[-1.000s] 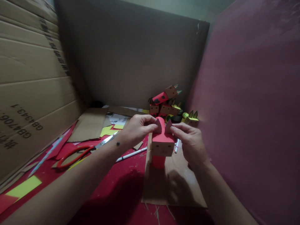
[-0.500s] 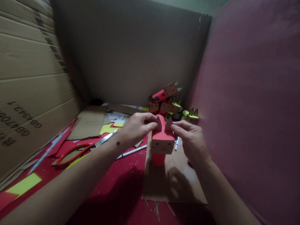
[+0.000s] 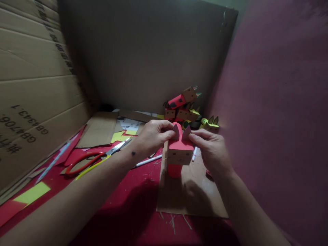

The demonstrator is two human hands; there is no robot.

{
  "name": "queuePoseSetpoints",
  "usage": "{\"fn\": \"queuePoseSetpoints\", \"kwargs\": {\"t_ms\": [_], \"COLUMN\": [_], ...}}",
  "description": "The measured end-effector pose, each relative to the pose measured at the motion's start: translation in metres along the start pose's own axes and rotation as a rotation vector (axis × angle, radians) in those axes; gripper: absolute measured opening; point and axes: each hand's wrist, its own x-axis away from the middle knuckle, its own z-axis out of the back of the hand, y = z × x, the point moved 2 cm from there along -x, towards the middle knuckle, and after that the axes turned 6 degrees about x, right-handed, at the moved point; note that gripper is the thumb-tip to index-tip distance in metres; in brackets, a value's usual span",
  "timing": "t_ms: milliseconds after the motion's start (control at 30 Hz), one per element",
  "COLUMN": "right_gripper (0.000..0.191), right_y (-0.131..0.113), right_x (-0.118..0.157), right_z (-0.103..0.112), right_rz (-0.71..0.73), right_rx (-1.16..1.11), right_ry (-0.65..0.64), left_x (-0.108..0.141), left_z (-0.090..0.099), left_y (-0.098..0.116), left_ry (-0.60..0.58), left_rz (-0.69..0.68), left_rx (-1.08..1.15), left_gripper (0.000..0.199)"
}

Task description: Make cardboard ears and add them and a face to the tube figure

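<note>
In the middle of the head view stands a red paper animal figure (image 3: 180, 145) with a box-shaped head, a cardboard face with drawn eyes, and a red tube body. Two pointed cardboard ears rise from its head. My left hand (image 3: 156, 136) pinches the left ear (image 3: 176, 132) between thumb and fingertips. The right ear (image 3: 186, 132) is pinched the same way by my right hand (image 3: 214, 147). Beneath the figure lies a flat cardboard sheet (image 3: 189, 201).
Red-handled scissors (image 3: 87, 163) lie left of my left forearm on the red surface (image 3: 123, 208). A white pen (image 3: 148, 161) rests near the cardboard sheet. Several finished animal figures (image 3: 183, 111) are heaped at the back. Cardboard walls (image 3: 153, 51) stand around, with paper scraps (image 3: 32, 196) at left.
The whole view has shifted slightly, so things appear a little higher and further right. Both hands keep their pinch on the ears.
</note>
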Motion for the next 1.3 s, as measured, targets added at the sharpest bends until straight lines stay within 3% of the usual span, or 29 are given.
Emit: {"fn": "queuePoseSetpoints", "kwargs": {"t_ms": [567, 800, 1300], "right_gripper": [0.008, 0.012, 0.011], "right_y": [-0.001, -0.002, 0.001], "right_x": [0.003, 0.003, 0.0], "right_z": [-0.001, -0.004, -0.005], "right_rz": [-0.026, -0.042, -0.045], "right_rx": [-0.013, -0.04, -0.024], "right_ry": [0.008, -0.017, 0.01], "left_x": [0.002, 0.003, 0.003], "left_z": [0.001, 0.006, 0.004], "left_y": [0.0, 0.002, -0.008], "left_ry": [0.012, 0.026, 0.014], "left_rz": [0.005, 0.098, 0.025], "left_rx": [0.022, 0.077, 0.02], "left_gripper": [0.012, 0.019, 0.018]}}
